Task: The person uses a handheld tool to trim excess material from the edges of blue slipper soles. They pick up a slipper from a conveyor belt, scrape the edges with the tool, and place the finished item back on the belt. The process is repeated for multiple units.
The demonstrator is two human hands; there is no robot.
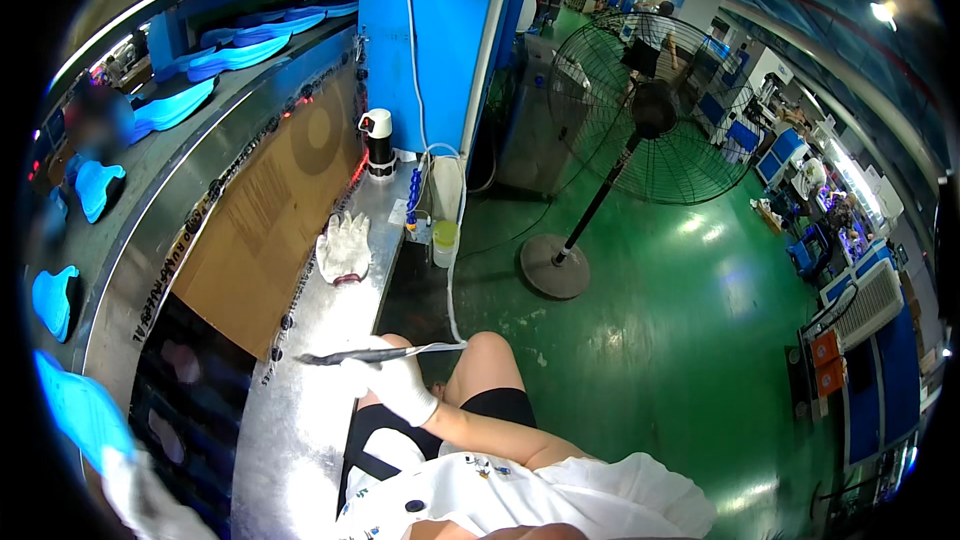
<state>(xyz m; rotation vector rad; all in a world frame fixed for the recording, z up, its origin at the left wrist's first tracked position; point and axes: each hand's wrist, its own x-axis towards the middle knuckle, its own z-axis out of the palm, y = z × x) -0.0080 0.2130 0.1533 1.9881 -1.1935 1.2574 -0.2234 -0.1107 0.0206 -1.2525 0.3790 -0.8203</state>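
At the lower left, my left hand (pixel 150 502), in a white glove and smeared by motion, is closed on the near end of a bright blue sole-shaped piece (pixel 82 405). This piece reaches over the edge of the dark conveyor belt (pixel 115 120). My right hand (pixel 400 386), also gloved, is in front of my knees, fingers wrapped round a slender dark brush-like tool (pixel 335 356). The tool's tip points left over the metal ledge (pixel 285 440). From its back end a thin pale hose (pixel 452 290) runs up to the blue machine housing.
Several blue sole-shaped pieces (pixel 97 188) lie along the belt. A spare white glove (pixel 343 248), a black and white canister (pixel 379 143) and a yellowish cup (pixel 444 240) are ahead. Cardboard (pixel 270 210) lines the belt's side. A large floor fan (pixel 655 110) stands on the green floor.
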